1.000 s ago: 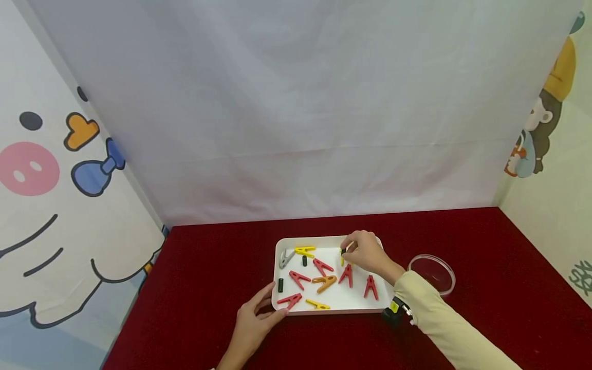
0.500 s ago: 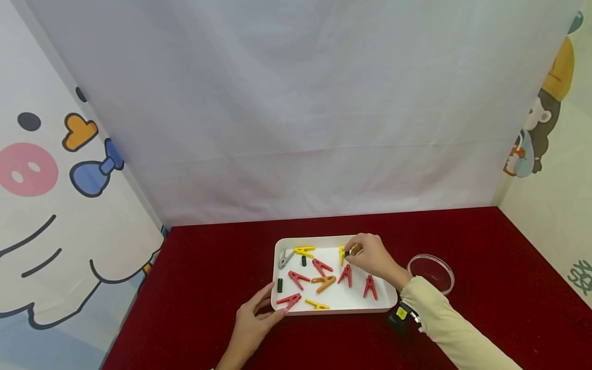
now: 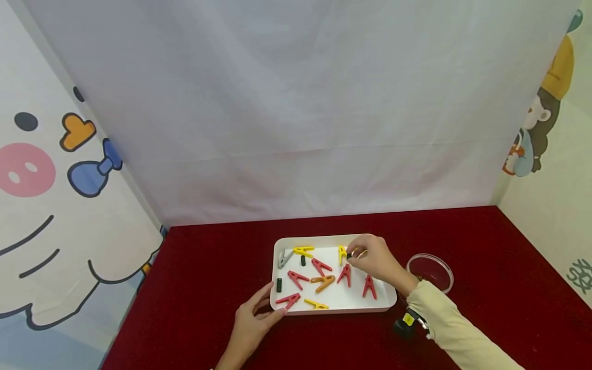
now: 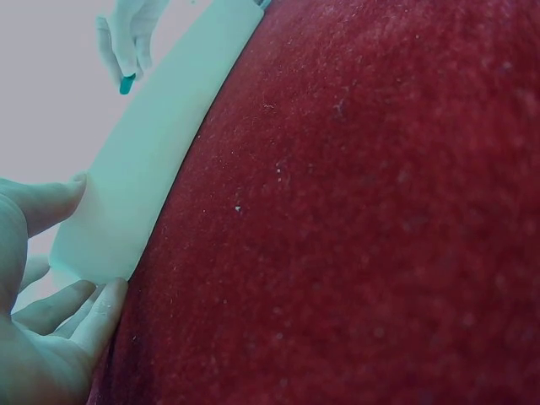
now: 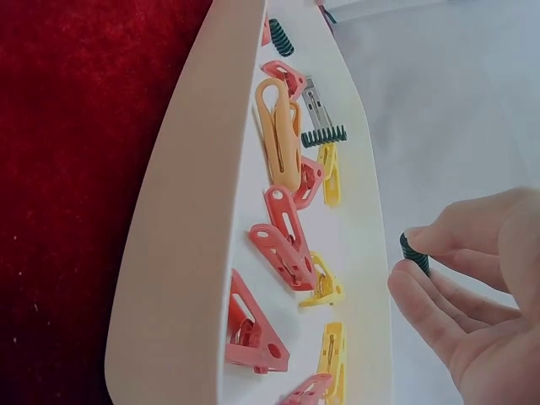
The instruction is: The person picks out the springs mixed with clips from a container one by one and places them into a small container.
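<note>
A white tray [image 3: 333, 311] lies on the red cloth. My left hand [image 3: 252, 318] holds its near left corner, thumb on the front wall [image 4: 143, 186] and fingers around the end. Over the tray's far right part, my right hand [image 3: 373, 257] pinches a small dark green coil spring [image 5: 414, 253] between thumb and fingertips. Beside those fingertips lies a yellow clothespin [image 3: 341, 254]. Two more dark springs rest in the tray, one near the far left [image 3: 302, 260], the other by the left wall [image 3: 279, 285].
Around them in the tray lie several red clothespins [image 3: 369, 288], other yellow ones [image 3: 303, 251], an orange clothespin [image 3: 322, 283] and a grey one [image 3: 284, 258]. A clear round dish [image 3: 449, 272] stands right of the tray, behind my right forearm. A white curtain [image 3: 296, 128] hangs behind.
My right hand has shifted slightly right and toward me with the spring, exposing more of the yellow clothespin beside it. My left hand stays at the tray corner.
</note>
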`<state>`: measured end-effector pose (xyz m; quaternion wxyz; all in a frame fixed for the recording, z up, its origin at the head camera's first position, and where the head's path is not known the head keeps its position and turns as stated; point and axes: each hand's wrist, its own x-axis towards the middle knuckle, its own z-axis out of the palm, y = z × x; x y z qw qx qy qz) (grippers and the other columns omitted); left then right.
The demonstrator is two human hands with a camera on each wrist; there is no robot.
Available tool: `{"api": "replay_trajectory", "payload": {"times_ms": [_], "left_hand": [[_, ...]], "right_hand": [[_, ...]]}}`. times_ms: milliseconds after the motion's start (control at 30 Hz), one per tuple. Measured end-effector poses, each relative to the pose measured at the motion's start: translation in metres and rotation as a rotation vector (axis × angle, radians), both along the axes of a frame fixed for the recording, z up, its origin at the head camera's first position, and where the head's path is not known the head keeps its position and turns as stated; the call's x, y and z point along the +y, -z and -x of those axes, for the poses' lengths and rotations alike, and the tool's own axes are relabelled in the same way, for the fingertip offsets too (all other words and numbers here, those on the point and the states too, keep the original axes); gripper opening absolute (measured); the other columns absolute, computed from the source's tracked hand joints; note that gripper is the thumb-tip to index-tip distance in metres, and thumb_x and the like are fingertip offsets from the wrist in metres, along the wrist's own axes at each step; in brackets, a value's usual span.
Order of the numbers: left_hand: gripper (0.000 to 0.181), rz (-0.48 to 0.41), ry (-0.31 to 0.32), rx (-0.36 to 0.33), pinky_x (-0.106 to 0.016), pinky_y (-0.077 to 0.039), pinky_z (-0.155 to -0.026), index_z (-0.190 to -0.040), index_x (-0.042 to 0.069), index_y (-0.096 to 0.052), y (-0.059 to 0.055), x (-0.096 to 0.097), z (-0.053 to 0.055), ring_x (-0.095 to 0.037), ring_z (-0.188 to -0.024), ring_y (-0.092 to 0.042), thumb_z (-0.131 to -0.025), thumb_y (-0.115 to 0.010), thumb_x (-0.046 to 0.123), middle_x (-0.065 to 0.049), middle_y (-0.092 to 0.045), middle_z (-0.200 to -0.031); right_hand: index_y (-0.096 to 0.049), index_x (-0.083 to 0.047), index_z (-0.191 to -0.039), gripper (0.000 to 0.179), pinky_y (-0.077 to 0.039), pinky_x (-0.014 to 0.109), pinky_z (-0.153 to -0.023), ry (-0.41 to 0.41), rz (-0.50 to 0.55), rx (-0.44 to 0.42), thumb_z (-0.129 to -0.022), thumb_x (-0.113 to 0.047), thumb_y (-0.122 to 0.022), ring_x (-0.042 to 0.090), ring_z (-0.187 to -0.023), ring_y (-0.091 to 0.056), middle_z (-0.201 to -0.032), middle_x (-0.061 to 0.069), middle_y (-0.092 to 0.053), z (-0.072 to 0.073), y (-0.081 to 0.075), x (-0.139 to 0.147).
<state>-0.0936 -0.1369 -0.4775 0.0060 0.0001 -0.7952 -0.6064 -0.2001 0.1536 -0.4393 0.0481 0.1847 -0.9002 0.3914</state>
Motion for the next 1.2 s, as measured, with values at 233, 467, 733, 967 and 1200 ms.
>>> {"api": "replay_trajectory", "payload": {"times_ms": [233,467,733,967,1200], "left_hand": [[0.068,0.01,0.001,0.014,-0.029,-0.055,-0.076,-0.137,0.003,-0.049,0.027,-0.005,0.009,-0.03,-0.107,-0.058,-0.077,-0.08,0.014,-0.021,-0.052,-0.132],[0.069,-0.021,-0.007,0.016,-0.027,-0.054,-0.076,-0.137,0.007,-0.05,0.028,-0.005,0.008,-0.029,-0.108,-0.058,-0.076,-0.081,0.018,-0.018,-0.052,-0.132],[0.068,-0.018,-0.006,0.015,-0.027,-0.054,-0.076,-0.137,0.007,-0.05,0.03,-0.006,0.01,-0.029,-0.109,-0.057,-0.077,-0.08,0.016,-0.019,-0.052,-0.132],[0.068,-0.017,-0.008,0.016,-0.027,-0.054,-0.076,-0.137,0.007,-0.05,0.027,-0.005,0.008,-0.028,-0.108,-0.058,-0.077,-0.08,0.016,-0.018,-0.052,-0.132],[0.068,-0.01,-0.009,0.018,-0.027,-0.054,-0.077,-0.137,0.008,-0.051,0.024,-0.004,0.007,-0.028,-0.109,-0.057,-0.077,-0.08,0.018,-0.018,-0.052,-0.132]], "right_hand": [[-0.07,-0.001,-0.083,0.011,-0.054,0.026,-0.064,-0.014,0.022,0.021,-0.074,0.001,-0.075,0.013,-0.073,-0.06,-0.087,0.004,-0.063,-0.005,-0.002,0.003],[-0.071,-0.004,-0.084,0.011,-0.054,0.026,-0.066,-0.019,0.023,0.033,-0.075,0.0,-0.074,0.014,-0.075,-0.06,-0.088,0.003,-0.063,-0.011,-0.005,0.005],[-0.07,-0.006,-0.083,0.012,-0.054,0.027,-0.066,-0.03,0.055,0.05,-0.075,0.001,-0.075,0.014,-0.075,-0.061,-0.088,0.002,-0.064,-0.016,-0.007,0.007],[-0.071,-0.006,-0.085,0.012,-0.055,0.027,-0.066,-0.028,0.071,0.048,-0.075,0.001,-0.075,0.014,-0.077,-0.062,-0.09,0.002,-0.065,-0.02,-0.011,0.01],[-0.072,-0.003,-0.086,0.013,-0.055,0.027,-0.067,-0.037,0.112,0.048,-0.075,0.003,-0.074,0.016,-0.078,-0.063,-0.093,0.005,-0.066,-0.024,-0.014,0.014]]}}
